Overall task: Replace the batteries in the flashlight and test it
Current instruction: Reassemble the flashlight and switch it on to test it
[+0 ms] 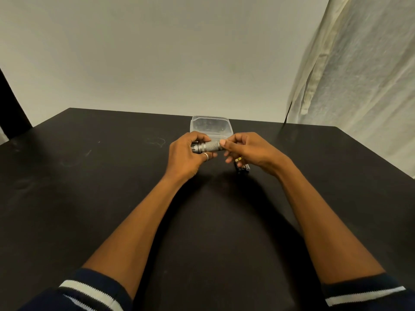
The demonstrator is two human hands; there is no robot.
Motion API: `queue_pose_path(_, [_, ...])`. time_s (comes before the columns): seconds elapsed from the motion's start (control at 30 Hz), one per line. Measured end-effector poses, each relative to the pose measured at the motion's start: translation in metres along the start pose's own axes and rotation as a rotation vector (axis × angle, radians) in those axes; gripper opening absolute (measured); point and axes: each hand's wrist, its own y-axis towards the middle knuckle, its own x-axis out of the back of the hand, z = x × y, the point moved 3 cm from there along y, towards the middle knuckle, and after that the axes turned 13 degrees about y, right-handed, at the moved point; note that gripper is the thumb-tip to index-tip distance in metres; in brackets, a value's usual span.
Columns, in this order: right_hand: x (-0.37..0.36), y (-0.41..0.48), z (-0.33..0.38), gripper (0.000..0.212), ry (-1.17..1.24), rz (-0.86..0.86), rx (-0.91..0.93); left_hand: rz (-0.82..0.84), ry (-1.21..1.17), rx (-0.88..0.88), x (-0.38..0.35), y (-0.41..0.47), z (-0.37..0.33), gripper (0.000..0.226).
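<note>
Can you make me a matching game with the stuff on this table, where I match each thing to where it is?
Things:
1. flashlight
2. clear plastic box
3. batteries
4. ring

Places:
A. lying on the black table under the right hand
B. on a finger of the left hand
C. held between both hands
D. at the far edge of the table, behind the hands

Pairs: 1-C, 2-D, 3-A, 4-B
</note>
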Motion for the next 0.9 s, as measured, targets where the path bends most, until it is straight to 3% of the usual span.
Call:
queue_pose_path(0.33, [-0.002, -0.001, -0.001, 0.041, -0.030, 0.008, -0.032, 0.005, -0.012, -0.019, -0.001, 0.001, 0.000, 0.036])
queue_pose_path(0.53, [-0.005, -0.003, 0.004, 0.030, 0.158, 0.041, -0.034, -0.008, -0.023, -0.041, -0.003, 0.002, 0.003, 0.036])
queue_pose_path(0.7, [-0.004, -0.005, 0.008, 0.023, 0.237, 0.010, 0.008, -0.018, -0.084, 0.004, -0.004, 0.005, 0.008, 0.056])
queue_pose_path(0.8, [-0.004, -0.008, 0.015, 0.025, 0.342, -0.042, 0.057, -0.011, -0.267, 0.155, -0.002, 0.009, 0.014, 0.068])
queue_pose_path(0.9, [-0.007, -0.012, 0.020, 0.026, 0.491, -0.070, 0.104, -0.009, -0.758, 0.342, -0.003, 0.012, 0.015, 0.058])
